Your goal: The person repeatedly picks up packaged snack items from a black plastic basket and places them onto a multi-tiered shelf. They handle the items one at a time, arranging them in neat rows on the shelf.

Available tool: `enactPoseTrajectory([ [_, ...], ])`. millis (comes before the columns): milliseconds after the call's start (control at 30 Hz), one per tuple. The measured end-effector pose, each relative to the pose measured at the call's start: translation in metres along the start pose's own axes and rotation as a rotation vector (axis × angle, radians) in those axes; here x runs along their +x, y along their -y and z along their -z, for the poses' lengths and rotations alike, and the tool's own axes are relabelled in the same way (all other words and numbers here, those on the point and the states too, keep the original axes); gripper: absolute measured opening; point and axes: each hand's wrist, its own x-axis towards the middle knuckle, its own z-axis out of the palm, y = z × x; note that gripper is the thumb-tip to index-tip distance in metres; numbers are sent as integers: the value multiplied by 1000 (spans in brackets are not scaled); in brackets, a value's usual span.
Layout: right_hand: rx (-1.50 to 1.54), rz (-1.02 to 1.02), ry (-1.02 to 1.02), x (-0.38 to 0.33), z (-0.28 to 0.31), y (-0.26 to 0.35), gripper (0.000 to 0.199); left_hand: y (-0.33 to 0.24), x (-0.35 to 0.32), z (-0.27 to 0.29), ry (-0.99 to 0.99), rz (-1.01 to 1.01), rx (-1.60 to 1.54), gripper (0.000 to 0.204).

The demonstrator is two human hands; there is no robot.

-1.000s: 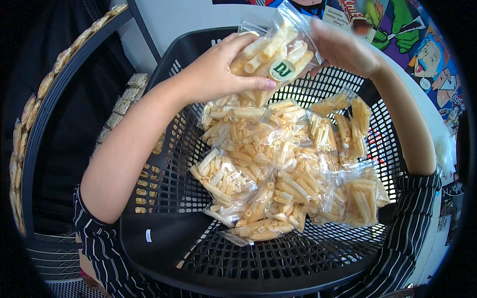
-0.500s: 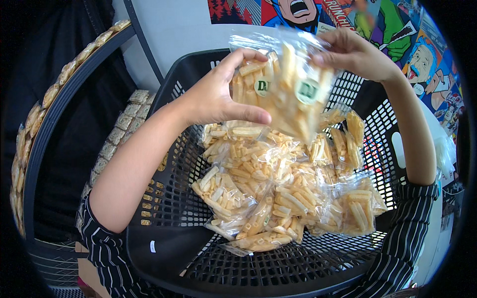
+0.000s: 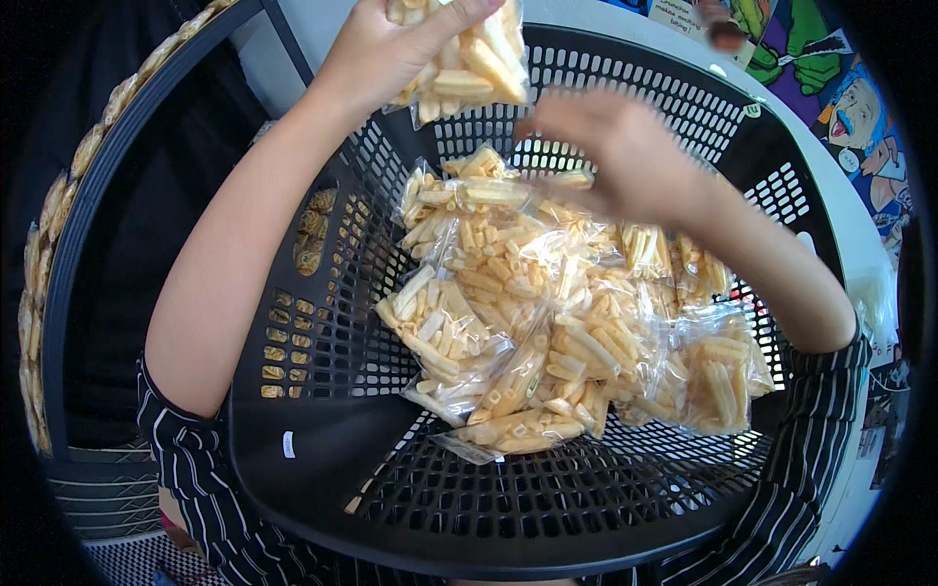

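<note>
1. The step in hand looks like lifting packets out of the black slotted basket [image 3: 322, 459]: the left hand [image 3: 391, 49] is clenched around a clear bag of pale yellow snack sticks [image 3: 469, 59], held high above the far rim.
2. The right hand [image 3: 616, 156] hovers blurred over the heap of similar bags [image 3: 547, 332], fingers loosely spread and holding nothing.
3. The next move probably calls for pinching one slippery packet from the heap without dragging its neighbours.
4. The lifted bag is transparent and crinkled, packed with short ridged sticks; its top runs out of view.
</note>
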Motion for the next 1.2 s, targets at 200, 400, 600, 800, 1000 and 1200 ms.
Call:
enactPoseTrajectory([
  [200, 100, -215, 515, -35, -56, 45, 56, 9, 1, -5, 73, 85, -69, 60],
  [400, 295, -349, 614, -35, -51, 46, 43, -7, -8, -8, 3, 94, 37, 75],
  [600, 746, -559, 470, -39, -40, -2, 29, 2, -8, 2, -34, 135, 112, 64],
  [800, 1299, -1130, -184, -82, -43, -67, 25, -5, -1, -1, 2, 229, -117, 63],
  [1000, 1421, -1053, -526, -34, -6, -62, 37, -13, -9, 1, 103, 241, -294, 62],
  [1200, 1202, -899, -429, -3, -20, -51, 31, -11, -7, 2, 144, 272, -353, 62],
])
